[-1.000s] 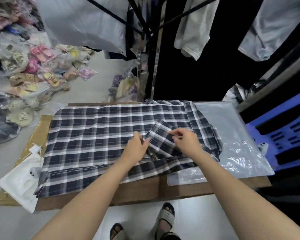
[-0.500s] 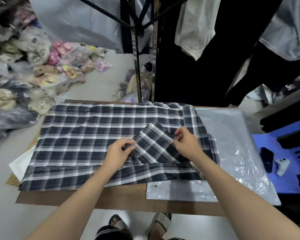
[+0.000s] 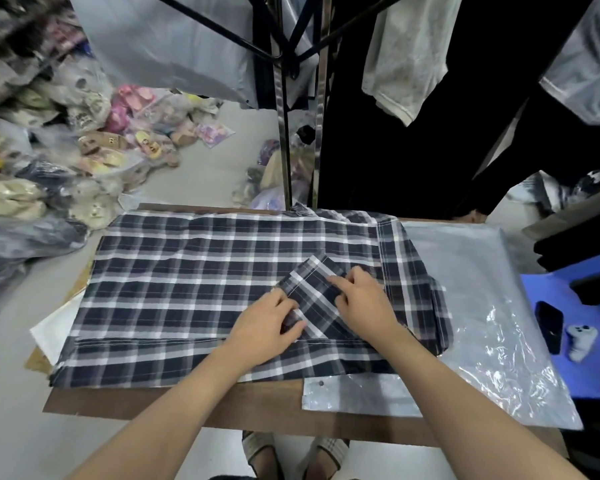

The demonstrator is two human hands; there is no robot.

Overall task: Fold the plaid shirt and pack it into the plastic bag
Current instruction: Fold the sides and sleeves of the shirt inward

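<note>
Left hand (image 3: 267,327) and right hand (image 3: 364,306) both pinch the sleeve (image 3: 312,282), folded onto the plaid shirt (image 3: 187,278), which lies flat on the tabletop (image 3: 187,407) and overlaps the plastic bag (image 3: 465,289). Risk: uneven tugging skews the fold and bunches the fabric.

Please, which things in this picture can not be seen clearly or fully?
All in the head view.
- plastic bag: the part under the plaid shirt is hidden by it.
- sleeve: partly covered by the left hand and right hand.
- heap of packed goods, left: blurred.
- small white thing on the blue crate: too small to name.
</note>
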